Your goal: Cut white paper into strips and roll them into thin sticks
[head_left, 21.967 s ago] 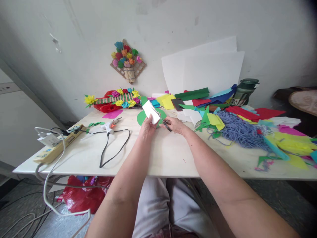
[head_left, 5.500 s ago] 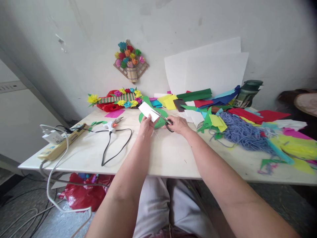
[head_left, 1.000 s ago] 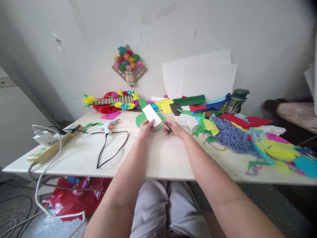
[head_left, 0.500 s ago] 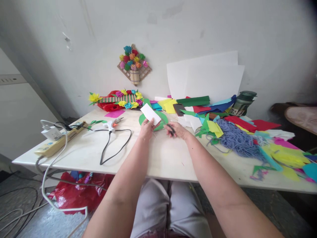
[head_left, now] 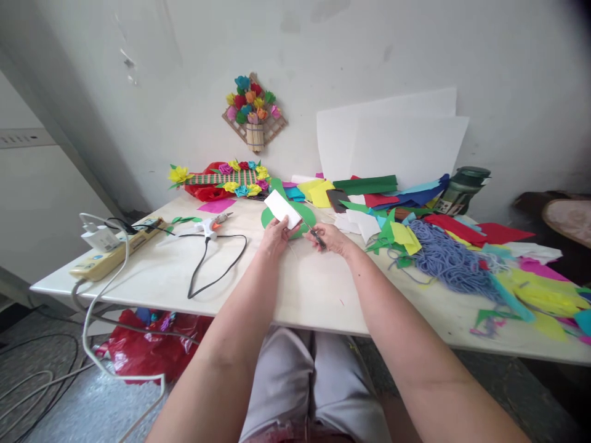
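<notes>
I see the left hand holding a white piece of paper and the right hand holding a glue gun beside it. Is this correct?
Not quite. In the head view the left hand holds the white paper, but the right hand holds scissors. The glue gun lies on the table.

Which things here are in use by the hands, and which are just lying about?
In use: left hand, white card, right hand, scissors.
Lying about: glue gun, power strip, yarn, bottle, paper scraps.
</notes>
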Demonstrator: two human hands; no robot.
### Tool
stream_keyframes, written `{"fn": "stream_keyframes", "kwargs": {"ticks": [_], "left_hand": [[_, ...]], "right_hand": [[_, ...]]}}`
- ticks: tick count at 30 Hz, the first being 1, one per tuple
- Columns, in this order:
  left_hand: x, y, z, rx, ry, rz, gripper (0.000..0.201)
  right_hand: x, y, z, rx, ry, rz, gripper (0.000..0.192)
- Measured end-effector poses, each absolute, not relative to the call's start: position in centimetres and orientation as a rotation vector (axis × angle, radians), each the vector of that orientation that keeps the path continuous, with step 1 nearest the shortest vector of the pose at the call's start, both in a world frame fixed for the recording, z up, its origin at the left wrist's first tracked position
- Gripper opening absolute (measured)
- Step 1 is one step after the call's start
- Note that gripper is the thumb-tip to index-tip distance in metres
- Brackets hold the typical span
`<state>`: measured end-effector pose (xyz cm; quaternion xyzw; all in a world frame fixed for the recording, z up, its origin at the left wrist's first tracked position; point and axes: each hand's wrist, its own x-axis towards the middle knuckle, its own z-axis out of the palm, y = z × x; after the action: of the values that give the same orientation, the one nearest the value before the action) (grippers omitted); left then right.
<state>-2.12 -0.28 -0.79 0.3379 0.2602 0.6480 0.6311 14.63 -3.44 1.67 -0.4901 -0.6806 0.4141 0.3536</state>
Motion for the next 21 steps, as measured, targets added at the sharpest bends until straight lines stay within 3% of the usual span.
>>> {"fn": "stream_keyframes", "kwargs": {"ticks": [6, 21], "left_hand": [[-2.08, -0.32, -0.76, 0.767, 0.590, 1.455, 0.033], [-1.88, -0.50, -0.41, 0.733, 0.569, 1.447, 0.029]], "right_hand": [[14.60, -2.90, 1.02, -1.279, -1.769, 1.039, 0.041], [14.77, -2.59, 0.72, -1.314, -1.826, 0.976, 0.046]]}}
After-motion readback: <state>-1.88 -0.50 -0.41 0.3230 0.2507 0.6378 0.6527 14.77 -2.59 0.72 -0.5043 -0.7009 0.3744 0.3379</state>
